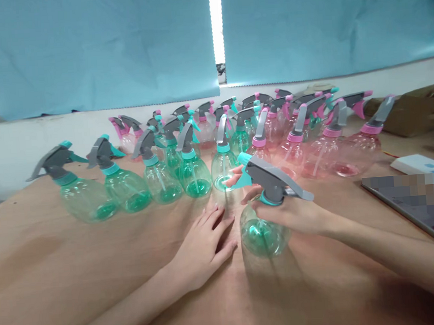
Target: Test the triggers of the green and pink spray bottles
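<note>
On the near side of the row of bottles (pixel 197 178), our bottle (pixel 265 236) is upright, its neck clamped in our right hand (pixel 293 214). It is round, see-through and green, with a gray top (pixel 269 176) and blue trigger (pixel 243 178). Our left hand (pixel 204 247) rests on the table (pixel 87 275), fingers apart, holding nothing.

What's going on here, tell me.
A person's right hand grips a green spray bottle just below its gray sprayer head. The left hand lies on the wooden table beside it. Beyond the hands stand more spray bottles; along the front row, green ones are on the left, pink ones on the right.
</note>
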`<state>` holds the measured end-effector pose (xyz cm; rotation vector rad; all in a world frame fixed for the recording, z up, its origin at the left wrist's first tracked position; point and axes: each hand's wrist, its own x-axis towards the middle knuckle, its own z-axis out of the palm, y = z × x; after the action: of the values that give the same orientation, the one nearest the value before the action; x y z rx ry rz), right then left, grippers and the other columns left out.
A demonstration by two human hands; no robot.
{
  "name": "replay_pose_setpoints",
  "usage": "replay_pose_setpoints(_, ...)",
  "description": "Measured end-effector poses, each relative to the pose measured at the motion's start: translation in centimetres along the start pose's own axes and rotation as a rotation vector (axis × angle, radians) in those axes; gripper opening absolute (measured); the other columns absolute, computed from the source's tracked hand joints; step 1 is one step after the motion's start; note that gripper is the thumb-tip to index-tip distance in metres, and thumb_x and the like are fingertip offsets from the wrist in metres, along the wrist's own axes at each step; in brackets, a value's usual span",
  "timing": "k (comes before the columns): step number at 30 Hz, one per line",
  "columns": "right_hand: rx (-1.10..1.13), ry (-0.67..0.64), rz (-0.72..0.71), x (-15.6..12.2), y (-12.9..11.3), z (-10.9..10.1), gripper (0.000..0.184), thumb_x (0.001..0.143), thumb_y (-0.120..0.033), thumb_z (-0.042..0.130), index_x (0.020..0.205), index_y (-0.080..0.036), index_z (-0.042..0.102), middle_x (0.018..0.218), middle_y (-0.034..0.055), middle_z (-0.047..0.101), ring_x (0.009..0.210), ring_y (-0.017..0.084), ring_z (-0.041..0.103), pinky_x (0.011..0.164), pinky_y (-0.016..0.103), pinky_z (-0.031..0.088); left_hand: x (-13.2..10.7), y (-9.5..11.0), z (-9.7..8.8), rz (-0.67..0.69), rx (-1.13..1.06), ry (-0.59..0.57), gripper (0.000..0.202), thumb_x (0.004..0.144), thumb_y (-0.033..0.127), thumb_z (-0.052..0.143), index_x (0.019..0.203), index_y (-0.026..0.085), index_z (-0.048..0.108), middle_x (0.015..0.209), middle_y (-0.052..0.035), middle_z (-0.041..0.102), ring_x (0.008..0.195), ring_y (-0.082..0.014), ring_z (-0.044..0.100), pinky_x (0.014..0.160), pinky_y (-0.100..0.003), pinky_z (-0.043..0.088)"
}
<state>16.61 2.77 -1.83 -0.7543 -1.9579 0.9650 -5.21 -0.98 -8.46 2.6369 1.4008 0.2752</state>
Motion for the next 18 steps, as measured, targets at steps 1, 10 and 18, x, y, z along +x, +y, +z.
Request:
replay_pose_setpoints(1, -0.005, 0.008, 0.001, 0.01, -0.08, -0.03, 0.046, 0.073, -0.015, 0.052, 0.116, -0.028, 0.060, 0.084, -0.0019, 0.069, 0.075, 0.017, 0.066, 0.074, 0.032, 0.057, 0.00, -0.01, 0.00, -0.001, -0.001, 0.000, 0.048, 0.099, 0.045, 0.043, 0.139, 0.020, 0.049, 0.151, -0.0132, 0.041, 0.142, -0.0315, 0.031, 0.115, -0.056, 0.028)
replay_pose_setpoints(10, -0.022, 0.029, -0.008, -0.16, -0.29, -0.36, 0.014, 0.071, -0.019, 0.053, 0.080, -0.027, 0.058, 0.066, -0.0033, 0.059, 0.068, 0.018, 0.064, 0.063, 0.030, 0.056, 0.03, -0.20, 0.15, 0.009, -0.026, 0.011, 0.046, 0.098, 0.044, 0.045, 0.139, 0.022, 0.050, 0.151, -0.0121, 0.040, 0.142, -0.0326, 0.032, 0.114, -0.056, 0.028)
replay_pose_setpoints(18, 0.067, 0.000, -0.032, 0.13, -0.53, -0.62, 0.035, 0.071, -0.014, 0.051, 0.101, -0.027, 0.063, 0.092, 0.0001, 0.068, 0.069, 0.015, 0.065, 0.065, 0.030, 0.057, -0.05, -0.04, -0.13, -0.015, -0.015, -0.026, 0.050, 0.098, 0.046, 0.044, 0.140, 0.019, 0.049, 0.153, -0.0144, 0.037, 0.143, -0.0328, 0.029, 0.114, -0.058, 0.027)
